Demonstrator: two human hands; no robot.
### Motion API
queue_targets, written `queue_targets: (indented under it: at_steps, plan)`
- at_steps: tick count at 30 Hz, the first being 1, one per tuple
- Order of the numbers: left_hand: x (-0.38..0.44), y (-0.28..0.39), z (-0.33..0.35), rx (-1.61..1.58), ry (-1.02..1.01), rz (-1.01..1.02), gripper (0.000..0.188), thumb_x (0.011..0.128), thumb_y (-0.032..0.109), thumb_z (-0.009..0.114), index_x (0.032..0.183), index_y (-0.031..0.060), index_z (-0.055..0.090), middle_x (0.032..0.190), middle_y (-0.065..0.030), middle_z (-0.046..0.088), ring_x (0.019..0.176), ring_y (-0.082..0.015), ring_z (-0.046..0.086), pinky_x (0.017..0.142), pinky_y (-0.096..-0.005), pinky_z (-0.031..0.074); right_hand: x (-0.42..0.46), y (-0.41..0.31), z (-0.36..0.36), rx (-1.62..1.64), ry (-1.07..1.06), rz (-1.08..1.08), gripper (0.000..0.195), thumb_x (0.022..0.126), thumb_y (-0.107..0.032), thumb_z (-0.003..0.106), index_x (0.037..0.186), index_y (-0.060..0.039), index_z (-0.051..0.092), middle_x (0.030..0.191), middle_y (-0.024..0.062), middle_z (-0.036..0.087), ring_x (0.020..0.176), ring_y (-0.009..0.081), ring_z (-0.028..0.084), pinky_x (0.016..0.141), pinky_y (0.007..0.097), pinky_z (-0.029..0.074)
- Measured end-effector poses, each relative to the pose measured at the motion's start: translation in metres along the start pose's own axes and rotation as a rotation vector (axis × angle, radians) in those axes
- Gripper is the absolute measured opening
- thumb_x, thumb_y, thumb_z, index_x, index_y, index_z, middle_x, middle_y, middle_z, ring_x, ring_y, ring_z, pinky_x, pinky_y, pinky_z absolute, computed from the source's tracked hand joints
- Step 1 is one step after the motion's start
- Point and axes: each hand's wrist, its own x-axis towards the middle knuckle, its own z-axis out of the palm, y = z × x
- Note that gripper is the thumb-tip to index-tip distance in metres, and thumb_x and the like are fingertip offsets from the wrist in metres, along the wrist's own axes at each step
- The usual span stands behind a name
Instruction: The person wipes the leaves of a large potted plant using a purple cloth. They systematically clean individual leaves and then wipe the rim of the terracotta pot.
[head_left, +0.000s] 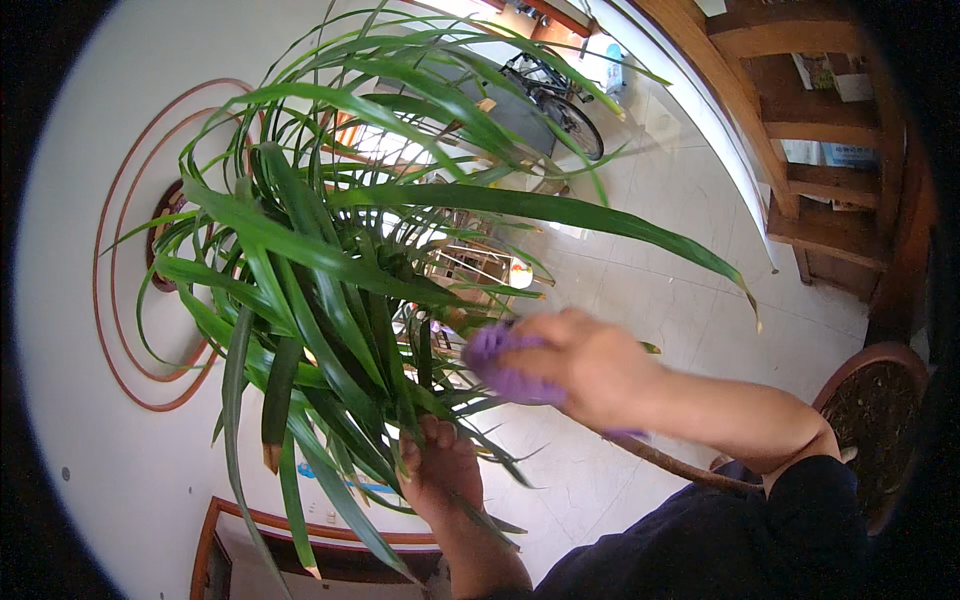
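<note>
A large potted plant with long strap-like green leaves (322, 255) fills the left and middle of the view, some tips brown. My left hand (442, 469), at bottom centre, has its fingers curled around leaves low in the clump. My right hand (592, 360), blurred, grips a bunched purple cloth (510, 367) beside the upper stem and leaf bases. Leaves partly hide what the cloth touches. A long thin brown stem (675, 466) runs behind my right forearm towards the round pot (892, 375), filled with soil, at the right.
A wooden slatted rack (825, 131) with papers stands at the upper right. Behind the leaves, a bicycle (559, 101) stands on the pale tiled floor (675, 285). The ceiling's ring moulding (105, 247) is at the left, and a wooden door frame (300, 523) at the lower left.
</note>
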Motion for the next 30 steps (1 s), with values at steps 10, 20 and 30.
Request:
queue_targets:
  at_steps: [10, 20, 30]
  plan:
    - [-0.002, 0.009, -0.007, 0.038, 0.072, -0.018, 0.031, 0.08, 0.025, 0.062, 0.104, 0.009, 0.052, 0.082, 0.001, 0.042, 0.069, -0.012, 0.039, 0.057, -0.0251, 0.034, 0.118, 0.048, 0.014, 0.037, 0.001, -0.048, 0.037, 0.071, -0.005, 0.063, 0.107, -0.0145, 0.063, 0.113, 0.0131, 0.057, 0.098, 0.0319, 0.059, 0.082, 0.0405, 0.049]
    - [-0.007, 0.008, -0.001, -0.039, 0.066, -0.068, 0.021, 0.085, 0.025, 0.06, 0.096, 0.0092, 0.05, 0.083, -0.0001, 0.041, 0.069, -0.0122, 0.038, 0.058, -0.026, 0.034, 0.167, 0.043, 0.07, -0.124, 0.177, -0.078, 0.031, 0.088, -0.016, 0.049, 0.116, -0.0043, 0.052, 0.111, 0.0215, 0.054, 0.092, 0.0416, 0.058, 0.082, 0.0458, 0.047]
    - [-0.007, 0.007, 0.01, 0.028, 0.074, -0.076, 0.02, 0.088, 0.026, 0.059, 0.094, 0.0099, 0.05, 0.077, 0.0017, 0.035, 0.067, -0.0123, 0.034, 0.055, -0.0255, 0.03, 0.163, 0.033, 0.071, -0.513, -0.451, -0.071, 0.033, 0.085, -0.013, 0.052, 0.114, -0.0227, 0.064, 0.13, 0.016, 0.042, 0.121, 0.0333, 0.044, 0.092, 0.0369, 0.047]
